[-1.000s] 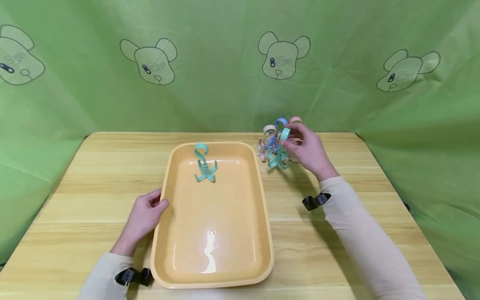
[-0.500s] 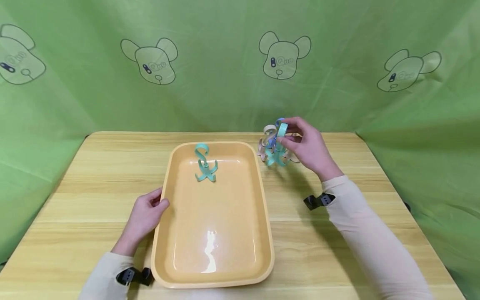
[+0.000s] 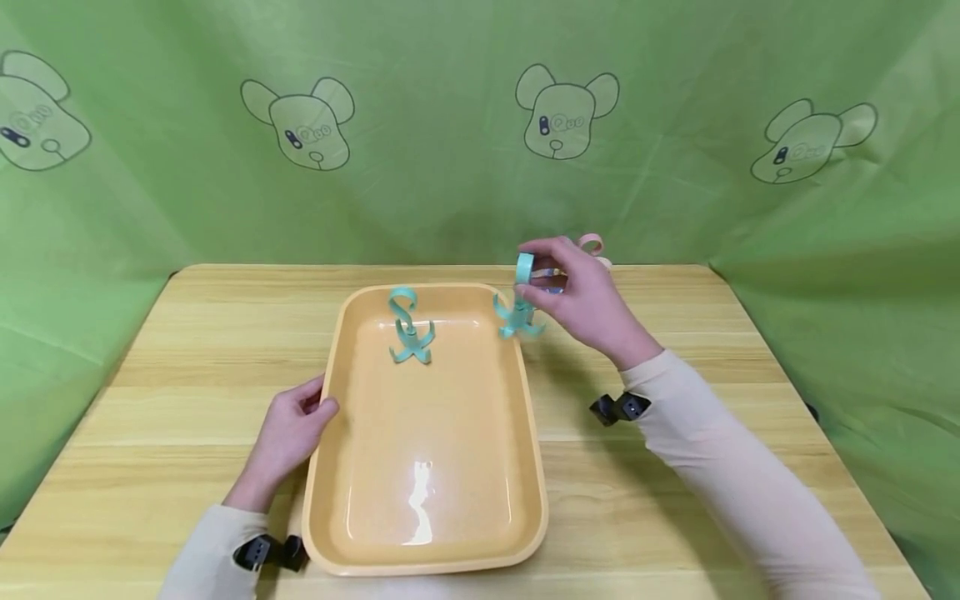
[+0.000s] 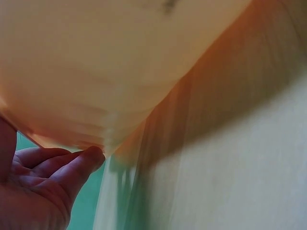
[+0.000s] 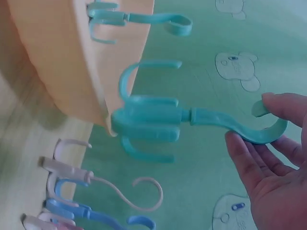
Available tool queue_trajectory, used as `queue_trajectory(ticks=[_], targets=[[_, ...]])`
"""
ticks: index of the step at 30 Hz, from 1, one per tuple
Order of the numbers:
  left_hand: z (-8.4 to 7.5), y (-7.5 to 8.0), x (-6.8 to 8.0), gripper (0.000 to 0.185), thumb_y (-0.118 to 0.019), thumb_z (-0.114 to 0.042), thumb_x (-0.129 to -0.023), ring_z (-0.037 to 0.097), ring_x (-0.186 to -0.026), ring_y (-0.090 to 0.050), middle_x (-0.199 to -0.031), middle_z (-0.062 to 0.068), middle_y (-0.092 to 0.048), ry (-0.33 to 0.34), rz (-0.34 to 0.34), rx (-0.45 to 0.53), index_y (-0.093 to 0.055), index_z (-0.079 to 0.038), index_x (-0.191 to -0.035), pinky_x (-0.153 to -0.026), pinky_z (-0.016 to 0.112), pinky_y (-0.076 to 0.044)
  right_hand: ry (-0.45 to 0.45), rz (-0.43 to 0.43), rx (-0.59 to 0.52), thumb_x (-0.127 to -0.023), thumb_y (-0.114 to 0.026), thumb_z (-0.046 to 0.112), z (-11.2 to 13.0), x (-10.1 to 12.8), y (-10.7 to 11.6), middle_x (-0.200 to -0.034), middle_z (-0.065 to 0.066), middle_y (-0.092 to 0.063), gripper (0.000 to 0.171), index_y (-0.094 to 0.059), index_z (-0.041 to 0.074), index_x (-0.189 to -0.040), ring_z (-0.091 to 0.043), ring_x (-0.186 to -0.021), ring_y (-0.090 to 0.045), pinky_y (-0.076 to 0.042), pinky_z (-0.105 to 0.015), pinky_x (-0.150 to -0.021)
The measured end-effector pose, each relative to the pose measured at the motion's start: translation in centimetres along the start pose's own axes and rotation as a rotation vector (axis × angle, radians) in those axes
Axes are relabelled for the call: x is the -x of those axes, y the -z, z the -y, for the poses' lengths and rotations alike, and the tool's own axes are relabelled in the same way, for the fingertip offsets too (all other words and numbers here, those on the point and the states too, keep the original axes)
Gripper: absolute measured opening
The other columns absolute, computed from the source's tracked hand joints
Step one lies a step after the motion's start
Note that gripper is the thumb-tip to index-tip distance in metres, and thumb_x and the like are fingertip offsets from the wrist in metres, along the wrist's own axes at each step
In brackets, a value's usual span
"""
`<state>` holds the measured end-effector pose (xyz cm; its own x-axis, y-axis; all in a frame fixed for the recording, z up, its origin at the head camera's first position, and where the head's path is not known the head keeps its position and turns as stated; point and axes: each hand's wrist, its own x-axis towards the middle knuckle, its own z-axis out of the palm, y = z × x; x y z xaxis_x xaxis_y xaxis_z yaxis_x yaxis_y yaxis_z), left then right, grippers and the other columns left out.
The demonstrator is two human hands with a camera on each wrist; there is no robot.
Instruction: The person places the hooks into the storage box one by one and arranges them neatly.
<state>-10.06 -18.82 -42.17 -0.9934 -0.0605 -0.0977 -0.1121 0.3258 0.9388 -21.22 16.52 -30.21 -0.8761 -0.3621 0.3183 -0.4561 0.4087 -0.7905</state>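
Note:
My right hand [image 3: 573, 287] pinches a teal hook [image 3: 519, 298] by its curved top and holds it over the far right rim of the orange tray [image 3: 537, 433]. In the right wrist view the same teal hook [image 5: 192, 120] hangs from my fingertips [image 5: 240, 148] beside the tray wall [image 5: 62, 62]. Another teal hook [image 3: 408, 327] stands inside the tray at its far end, also seen as the hook [image 5: 134, 19] in the right wrist view. My left hand [image 3: 288, 433] rests on the tray's left rim, thumb on the edge; its fingers [image 4: 72, 167] sit under the rim.
More hooks, white, blue and pink [image 5: 81, 191], lie on the wooden table [image 3: 150, 375] behind my right hand; a pink one [image 3: 592, 243] shows above it. A green cloth with bear prints [image 3: 300, 125] hangs behind and beside the table.
My right hand has lifted a teal hook out of the pile and carried it left to the tray's far right rim. The left hand and the tray have stayed put.

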Motion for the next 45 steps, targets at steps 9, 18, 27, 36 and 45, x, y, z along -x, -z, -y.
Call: queue_trajectory(ticks=[9,18,27,36,45], targets=[[0.5,0.5,0.4,0.046,-0.054,-0.004,-0.093,0.031,-0.090,-0.067,-0.115,0.031,-0.063,0.000,-0.025,-0.035,-0.052,0.008,-0.137,-0.068,0.030,-0.058,0.014,0.083,-0.139,-0.086,-0.072,0.000,-0.3,-1.2,-3.1,-0.118,-0.011,-0.057,0.045,-0.057,-0.003,-0.129,-0.023,-0.109,-0.057,-0.051,-0.028,-0.092],[0.5,0.3,0.4,0.046,-0.054,-0.004,-0.093,0.031,-0.089,-0.068,-0.114,0.031,-0.063,-0.003,-0.016,-0.021,-0.052,0.008,-0.137,-0.068,0.031,-0.058,0.025,0.119,-0.163,-0.086,-0.072,-0.001,-0.3,-1.5,-4.6,-0.117,-0.010,-0.056,0.044,-0.057,-0.001,-0.128,-0.023,-0.108,-0.058,-0.051,-0.027,-0.091],[0.3,0.0,-0.1,0.047,-0.053,-0.004,-0.092,0.030,-0.084,-0.068,-0.112,0.030,-0.064,0.005,-0.002,-0.034,-0.051,0.007,-0.137,-0.066,0.032,-0.059,0.011,0.121,-0.139,-0.086,-0.073,-0.002,-0.8,-2.0,-5.3,-0.117,-0.010,-0.057,0.045,-0.057,-0.001,-0.128,-0.023,-0.107,-0.059,-0.051,-0.027,-0.090],[-0.1,-0.1,0.0,0.048,-0.054,-0.004,-0.092,0.031,-0.086,-0.068,-0.114,0.031,-0.063,-0.010,0.006,0.001,-0.050,0.008,-0.138,-0.067,0.033,-0.059,-0.027,0.128,-0.136,-0.084,-0.072,-0.005,-2.0,-2.3,-5.6,-0.117,-0.012,-0.059,0.047,-0.055,-0.004,-0.128,-0.026,-0.109,-0.059,-0.052,-0.026,-0.089],[0.1,0.0,0.1,0.048,-0.053,-0.003,-0.092,0.031,-0.088,-0.068,-0.116,0.032,-0.062,-0.006,0.002,-0.008,-0.049,0.009,-0.138,-0.067,0.033,-0.059,-0.059,0.137,-0.200,-0.084,-0.070,-0.009,-3.1,-2.1,-6.5,-0.120,-0.020,-0.057,0.047,-0.053,-0.007,-0.128,-0.030,-0.110,-0.058,-0.052,-0.026,-0.089]])
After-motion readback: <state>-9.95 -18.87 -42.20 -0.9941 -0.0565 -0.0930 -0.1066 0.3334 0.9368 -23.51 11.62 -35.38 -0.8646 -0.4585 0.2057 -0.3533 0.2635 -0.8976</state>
